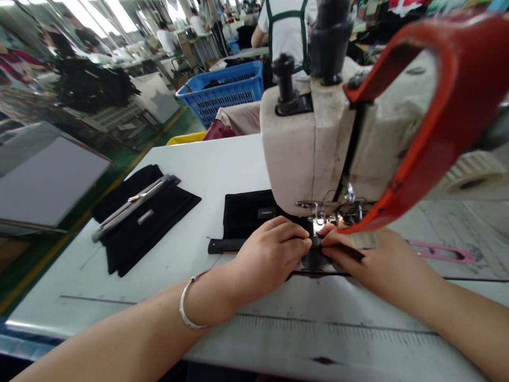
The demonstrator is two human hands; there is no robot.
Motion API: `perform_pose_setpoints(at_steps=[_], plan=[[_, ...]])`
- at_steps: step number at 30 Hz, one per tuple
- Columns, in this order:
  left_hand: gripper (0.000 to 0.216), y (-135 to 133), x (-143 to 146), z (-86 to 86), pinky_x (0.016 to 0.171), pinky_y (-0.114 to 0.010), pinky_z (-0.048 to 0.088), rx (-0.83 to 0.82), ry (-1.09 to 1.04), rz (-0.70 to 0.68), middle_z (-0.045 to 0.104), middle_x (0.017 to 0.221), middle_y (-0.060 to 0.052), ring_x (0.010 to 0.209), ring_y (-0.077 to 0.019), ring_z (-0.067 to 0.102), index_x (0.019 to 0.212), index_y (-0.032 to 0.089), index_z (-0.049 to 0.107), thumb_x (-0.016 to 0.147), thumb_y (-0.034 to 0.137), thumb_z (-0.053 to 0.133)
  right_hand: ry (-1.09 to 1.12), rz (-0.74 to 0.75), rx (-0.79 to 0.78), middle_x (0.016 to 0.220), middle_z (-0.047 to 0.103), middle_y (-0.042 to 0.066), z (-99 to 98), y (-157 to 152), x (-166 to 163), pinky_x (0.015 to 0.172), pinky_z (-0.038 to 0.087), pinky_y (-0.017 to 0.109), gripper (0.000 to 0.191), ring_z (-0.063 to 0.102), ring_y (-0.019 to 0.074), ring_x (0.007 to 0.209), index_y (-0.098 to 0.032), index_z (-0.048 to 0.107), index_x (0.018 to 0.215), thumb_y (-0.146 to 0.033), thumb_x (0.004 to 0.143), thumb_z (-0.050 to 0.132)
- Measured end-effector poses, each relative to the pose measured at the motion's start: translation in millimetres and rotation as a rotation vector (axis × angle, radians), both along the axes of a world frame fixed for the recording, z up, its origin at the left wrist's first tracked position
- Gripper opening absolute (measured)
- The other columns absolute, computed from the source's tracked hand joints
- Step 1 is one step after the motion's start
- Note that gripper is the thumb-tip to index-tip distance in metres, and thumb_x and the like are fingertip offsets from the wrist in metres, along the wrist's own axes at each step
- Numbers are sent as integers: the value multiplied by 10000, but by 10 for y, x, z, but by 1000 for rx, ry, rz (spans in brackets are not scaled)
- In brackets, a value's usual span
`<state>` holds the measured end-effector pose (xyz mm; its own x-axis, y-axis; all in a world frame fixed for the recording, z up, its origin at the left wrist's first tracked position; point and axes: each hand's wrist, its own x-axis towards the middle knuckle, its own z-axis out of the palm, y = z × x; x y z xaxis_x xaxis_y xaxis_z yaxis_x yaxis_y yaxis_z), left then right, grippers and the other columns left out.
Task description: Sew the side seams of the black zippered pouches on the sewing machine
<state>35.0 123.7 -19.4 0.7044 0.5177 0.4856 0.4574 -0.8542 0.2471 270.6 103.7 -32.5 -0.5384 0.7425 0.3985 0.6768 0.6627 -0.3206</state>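
Note:
A black fabric piece (246,212) with a small label lies on the white table (207,170) under the head of a cream sewing machine (310,154). My left hand (270,252), with a ring and a silver bracelet on the wrist, pinches the black fabric just left of the needle. From the right, my right hand (366,260) presses its fingers together on the same fabric at the presser foot (318,223). The fingertips of both hands nearly meet under the needle. A red guard (433,106) curves over the machine.
A stack of black pieces with a metal strip (139,215) lies at the table's left. Pink snips (441,252) rest on the right. Behind stand a blue basket (226,90), a yellow bin edge (185,139) and a person in a white shirt (286,26).

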Motion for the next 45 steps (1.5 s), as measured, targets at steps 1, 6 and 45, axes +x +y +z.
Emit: perform_pose_setpoints(at_steps=[1, 6, 45], plan=[[159, 4, -1, -11, 889, -346, 608, -9, -16, 3, 762, 1011, -55, 965, -176, 716, 1022, 166, 691, 1008, 148, 534, -8, -24, -20, 940, 747, 47, -10, 5, -5, 705, 529, 371, 142, 671, 240, 843, -199, 691, 993, -246, 976, 558], [164, -1, -1, -13, 886, -337, 604, -21, -56, 8, 763, 1032, -65, 952, -171, 719, 1040, 152, 692, 999, 124, 535, 1, -27, 26, 972, 749, 85, 42, 23, -18, 670, 521, 363, 209, 665, 237, 800, -178, 707, 1008, -260, 974, 518], [123, 46, 48, -9, 906, -321, 569, -227, -121, 53, 794, 964, -4, 922, -161, 727, 918, 200, 767, 952, 165, 654, -88, 21, 106, 1076, 731, 102, 44, -101, -77, 695, 566, 394, 175, 697, 271, 946, -160, 664, 1103, -187, 1002, 523]])
